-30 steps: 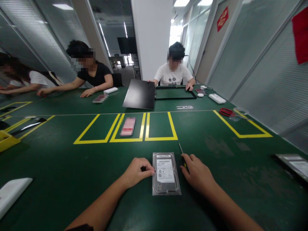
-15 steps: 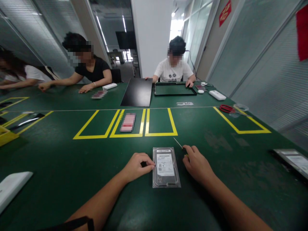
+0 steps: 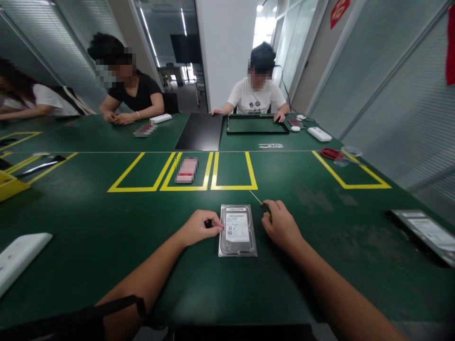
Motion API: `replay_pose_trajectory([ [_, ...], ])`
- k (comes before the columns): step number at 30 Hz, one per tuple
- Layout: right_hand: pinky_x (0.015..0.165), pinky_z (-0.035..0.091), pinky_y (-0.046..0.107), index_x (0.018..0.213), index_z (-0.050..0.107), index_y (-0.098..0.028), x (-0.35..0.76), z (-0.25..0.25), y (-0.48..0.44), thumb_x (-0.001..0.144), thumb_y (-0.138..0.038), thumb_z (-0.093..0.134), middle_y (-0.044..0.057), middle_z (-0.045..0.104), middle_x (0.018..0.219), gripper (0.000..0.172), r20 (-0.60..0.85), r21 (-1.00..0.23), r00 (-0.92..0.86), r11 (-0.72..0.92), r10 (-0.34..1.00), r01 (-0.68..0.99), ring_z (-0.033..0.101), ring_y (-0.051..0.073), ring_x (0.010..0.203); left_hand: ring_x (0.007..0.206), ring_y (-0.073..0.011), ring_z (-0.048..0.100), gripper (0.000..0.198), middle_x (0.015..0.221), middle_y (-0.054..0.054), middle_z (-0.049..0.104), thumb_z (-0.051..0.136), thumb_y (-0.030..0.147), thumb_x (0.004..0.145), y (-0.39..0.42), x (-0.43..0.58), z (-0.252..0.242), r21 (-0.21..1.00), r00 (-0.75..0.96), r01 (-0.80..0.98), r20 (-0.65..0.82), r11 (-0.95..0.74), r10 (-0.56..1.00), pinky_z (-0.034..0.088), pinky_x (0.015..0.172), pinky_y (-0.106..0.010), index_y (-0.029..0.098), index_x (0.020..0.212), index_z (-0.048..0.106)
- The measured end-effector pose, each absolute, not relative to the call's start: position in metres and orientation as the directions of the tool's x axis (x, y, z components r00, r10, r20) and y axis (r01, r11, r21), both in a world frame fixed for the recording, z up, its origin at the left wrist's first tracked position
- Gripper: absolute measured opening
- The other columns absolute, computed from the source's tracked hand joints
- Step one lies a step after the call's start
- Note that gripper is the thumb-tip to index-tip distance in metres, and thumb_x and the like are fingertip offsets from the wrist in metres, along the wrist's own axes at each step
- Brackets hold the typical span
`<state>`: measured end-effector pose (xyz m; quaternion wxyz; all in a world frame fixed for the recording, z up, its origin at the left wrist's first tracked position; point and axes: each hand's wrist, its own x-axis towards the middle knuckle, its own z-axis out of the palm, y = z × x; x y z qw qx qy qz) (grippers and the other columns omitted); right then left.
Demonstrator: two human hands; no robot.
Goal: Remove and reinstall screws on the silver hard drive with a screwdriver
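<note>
A hard drive (image 3: 237, 232) with a white label lies flat on the green table in front of me. At its left edge is my left hand (image 3: 201, 228), closed, with thumb and forefinger tips pinched together. Whatever those tips hold is too small to make out. To the right of the drive, my right hand (image 3: 280, 222) is closed around a screwdriver (image 3: 266, 209). Its black and yellow handle is partly hidden by the fingers, and the thin shaft points up and left, clear of the drive.
Yellow tape frames (image 3: 234, 187) mark the table beyond the drive, one with a pink item (image 3: 186, 170) inside. Another drive (image 3: 423, 234) lies at right. A white device (image 3: 23, 258) sits at left. Across the table, a person in white (image 3: 258, 94) handles a black panel (image 3: 201, 132) and frame (image 3: 258, 133).
The view has tilted down slightly, so the table appears higher. Both hands keep nearly the same pose by the drive. The person in black has drawn an outstretched arm in.
</note>
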<state>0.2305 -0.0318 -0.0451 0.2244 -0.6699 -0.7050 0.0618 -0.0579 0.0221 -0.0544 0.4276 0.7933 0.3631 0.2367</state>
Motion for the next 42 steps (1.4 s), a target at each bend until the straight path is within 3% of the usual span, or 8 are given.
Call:
replay_pose_trajectory([
  [15, 0.096, 0.046, 0.035, 0.122, 0.056, -0.013, 0.235, -0.050, -0.030, 0.090, -0.024, 0.044, 0.013, 0.058, 0.112, 0.036, 0.349, -0.487, 0.005, 0.177, 0.937, 0.855, 0.056, 0.024, 0.102, 0.072, -0.0136, 0.063, 0.017, 0.078, -0.004, 0.072, 0.069, 0.029, 0.078, 0.018, -0.056, -0.054, 0.853, 0.617, 0.383, 0.049, -0.354, 0.785, 0.046, 0.070, -0.024, 0.013, 0.082, 0.072],
  [26, 0.092, 0.046, 0.035, 0.118, 0.058, -0.013, 0.233, -0.043, -0.035, 0.091, -0.027, 0.044, 0.013, 0.059, 0.106, 0.034, 0.439, -0.559, 0.052, 0.227, 0.897, 0.797, 0.056, 0.024, 0.100, 0.075, -0.0142, 0.064, 0.016, 0.080, -0.004, 0.072, 0.069, 0.028, 0.079, 0.013, -0.055, -0.055, 0.859, 0.594, 0.389, 0.042, -0.332, 0.804, 0.047, 0.073, -0.025, 0.012, 0.082, 0.071],
  [42, 0.080, 0.049, 0.037, 0.111, 0.062, -0.014, 0.235, -0.048, -0.030, 0.089, -0.031, 0.049, 0.011, 0.062, 0.096, 0.031, 0.562, -0.541, 0.021, 0.348, 0.827, 0.766, 0.058, 0.023, 0.088, 0.072, -0.0135, 0.063, 0.018, 0.077, -0.004, 0.072, 0.071, 0.030, 0.078, 0.015, -0.057, -0.055, 0.878, 0.595, 0.350, 0.061, -0.327, 0.801, 0.045, 0.069, -0.023, 0.012, 0.082, 0.073],
])
